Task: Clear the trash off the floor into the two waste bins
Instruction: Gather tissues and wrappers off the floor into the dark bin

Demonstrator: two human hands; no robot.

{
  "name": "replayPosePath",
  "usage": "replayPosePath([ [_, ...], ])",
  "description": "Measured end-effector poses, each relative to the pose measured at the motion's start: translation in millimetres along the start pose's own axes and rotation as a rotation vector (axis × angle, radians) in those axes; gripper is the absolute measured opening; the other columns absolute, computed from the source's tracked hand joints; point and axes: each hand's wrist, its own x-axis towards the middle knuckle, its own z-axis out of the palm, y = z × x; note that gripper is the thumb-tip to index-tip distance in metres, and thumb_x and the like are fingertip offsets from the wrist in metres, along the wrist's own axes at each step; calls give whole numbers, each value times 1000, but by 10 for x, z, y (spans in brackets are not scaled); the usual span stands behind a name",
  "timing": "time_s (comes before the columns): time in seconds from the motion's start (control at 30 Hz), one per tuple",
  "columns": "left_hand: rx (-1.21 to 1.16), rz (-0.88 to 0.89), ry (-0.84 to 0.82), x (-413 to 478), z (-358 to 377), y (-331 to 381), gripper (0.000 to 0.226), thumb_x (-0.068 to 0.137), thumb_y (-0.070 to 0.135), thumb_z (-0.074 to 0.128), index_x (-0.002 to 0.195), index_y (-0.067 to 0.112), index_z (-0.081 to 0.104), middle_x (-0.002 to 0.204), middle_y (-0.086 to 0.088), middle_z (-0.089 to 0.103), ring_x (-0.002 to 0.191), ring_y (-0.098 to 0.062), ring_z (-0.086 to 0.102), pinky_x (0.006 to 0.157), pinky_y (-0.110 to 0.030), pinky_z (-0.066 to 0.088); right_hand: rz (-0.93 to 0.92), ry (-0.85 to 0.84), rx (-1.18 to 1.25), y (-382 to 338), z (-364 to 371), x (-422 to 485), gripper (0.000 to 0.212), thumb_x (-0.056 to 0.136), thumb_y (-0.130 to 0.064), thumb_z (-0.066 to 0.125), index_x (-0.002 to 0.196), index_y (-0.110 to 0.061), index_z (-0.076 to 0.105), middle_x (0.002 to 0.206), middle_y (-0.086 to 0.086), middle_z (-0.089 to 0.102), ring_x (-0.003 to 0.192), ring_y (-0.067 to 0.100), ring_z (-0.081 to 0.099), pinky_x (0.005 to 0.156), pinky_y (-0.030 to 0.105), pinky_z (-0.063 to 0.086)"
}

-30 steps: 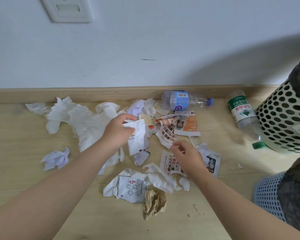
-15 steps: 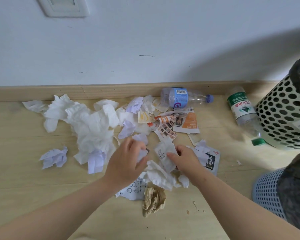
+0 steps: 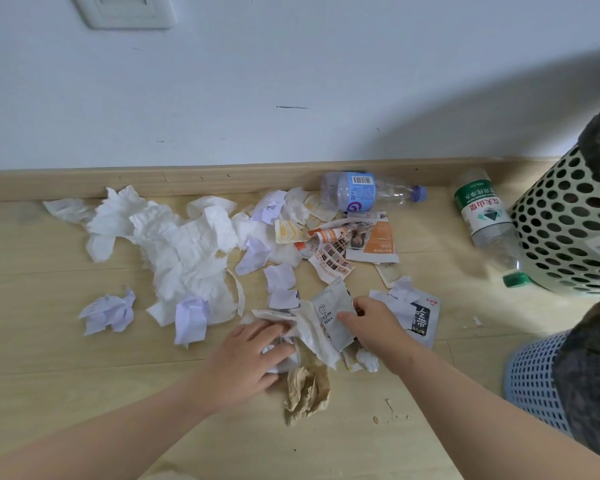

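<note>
Along the skirting (image 3: 187, 181) lies the blue-label bottle (image 3: 361, 192) — cap (image 3: 419, 193) pointing right.

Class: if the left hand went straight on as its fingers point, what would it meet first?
The left hand would probably meet the crumpled white paper first, then the grey packet in the right hand.
</note>
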Motion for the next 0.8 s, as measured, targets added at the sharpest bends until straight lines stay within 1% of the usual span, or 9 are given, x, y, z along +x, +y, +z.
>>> replayPosePath([
  [0.07,-43,-79,5,61,-59,-2,63,41,31,82,96,32,52,112,5,51,96,-17,54,64,-25,53,-3,4,7,-16,6,-1,36,93,-18,52,63,-17,31,63,-1,33,58,14,32,58,27,28],
  [0.13,-21,-148,-66,153,-190,30,57,39,25,82,90,30,57,109,3,57,88,-18,63,53,-21,48,-4,13,7,-32,0,-7,37,93,-18,52,62,-17,30,61,-2,33,56,13,32,55,26,27],
  [0.23,-29,-245,-305,284,-446,69,36,70,16,64,104,22,53,124,5,42,99,-21,50,68,-25,40,-4,22,1,-54,-25,-21,36,93,-18,51,63,-16,31,62,-2,33,57,13,32,56,25,28],
  [0.3,-56,-265,-484,392,-645,79,24,76,16,58,94,23,46,121,6,42,93,-18,44,72,-27,40,5,36,40,-73,-53,-32,36,93,-16,51,63,-16,31,62,-1,33,56,14,33,54,23,30],
  [0.4,-127,-296,-539,523,-1034,52,24,76,18,63,87,24,43,107,8,42,88,-14,47,65,-24,40,14,85,93,-132,-112,-38,31,93,-16,50,65,-15,36,65,1,40,61,16,41,56,25,36],
  [0.5,-244,-366,-403,611,-1403,62,28,75,24,68,90,27,45,93,14,39,83,-12,50,69,-27,43,-10,177,121,-260,-175,-63,22,93,-15,48,72,-14,41,65,-2,43,56,13,40,50,22,33],
  [0.63,-454,-450,71,687,-1513,201,40,75,26,70,106,30,44,109,15,39,97,-9,49,81,-27,44,-102,259,194,-449,-183,-121,20,88,-10,50,72,-17,39,66,-2,41,59,15,39,55,28,38],
  [0.7,-545,-484,272,711,-1418,293,51,75,24,71,118,29,44,113,17,36,103,-4,42,81,-23,37,-100,200,386,-533,-148,-164,19,88,-7,50,74,-16,42,72,1,45,66,19,46,63,36,48],
  [0.8,-643,-508,322,732,-1190,371,66,76,22,73,132,26,39,119,13,36,104,-1,38,80,-13,30,-97,14,628,-628,-72,-239,14,91,-1,47,83,-13,47,82,7,56,68,19,58,68,37,55],
])
